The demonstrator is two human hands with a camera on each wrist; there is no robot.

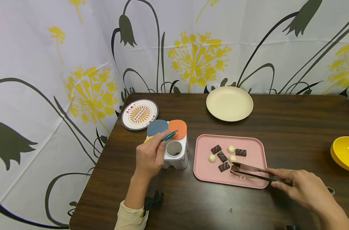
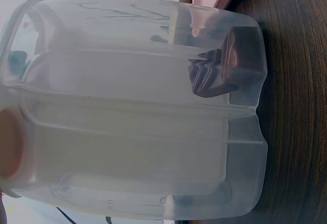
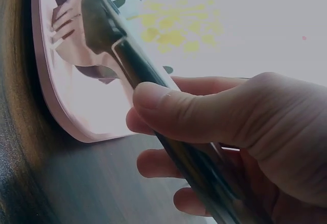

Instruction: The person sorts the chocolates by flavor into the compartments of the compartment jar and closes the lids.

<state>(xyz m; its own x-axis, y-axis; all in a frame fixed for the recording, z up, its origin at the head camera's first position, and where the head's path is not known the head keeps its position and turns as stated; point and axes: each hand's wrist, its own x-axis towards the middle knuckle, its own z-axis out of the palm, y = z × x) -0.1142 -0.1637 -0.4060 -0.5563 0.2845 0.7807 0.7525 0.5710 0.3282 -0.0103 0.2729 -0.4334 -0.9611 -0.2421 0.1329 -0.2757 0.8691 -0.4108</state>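
My left hand [image 1: 150,156] pinches the teal flap lid [image 1: 169,135] of a white compartment box [image 1: 177,159] and holds it raised. The round compartment [image 1: 173,148] under it stands open. Through the box's translucent wall [image 2: 133,106] a dark chocolate piece [image 2: 219,73] shows inside. My right hand [image 1: 299,185] grips metal tongs [image 1: 253,171], thumb on top [image 3: 194,112]. The tong tips reach a chocolate [image 1: 234,168] near the front of the pink tray [image 1: 203,166]. Whether they squeeze it I cannot tell. Several chocolates [image 1: 222,156] and white candies [image 1: 231,149] lie on the tray.
The box's blue lid [image 1: 157,127] and orange lid [image 1: 178,128] are closed. A patterned round plate [image 1: 139,114] lies behind the box, a cream plate [image 1: 229,103] at the back, a yellow bowl [image 1: 345,153] at the right edge. The dark wooden table [image 1: 292,134] meets a flowered curtain.
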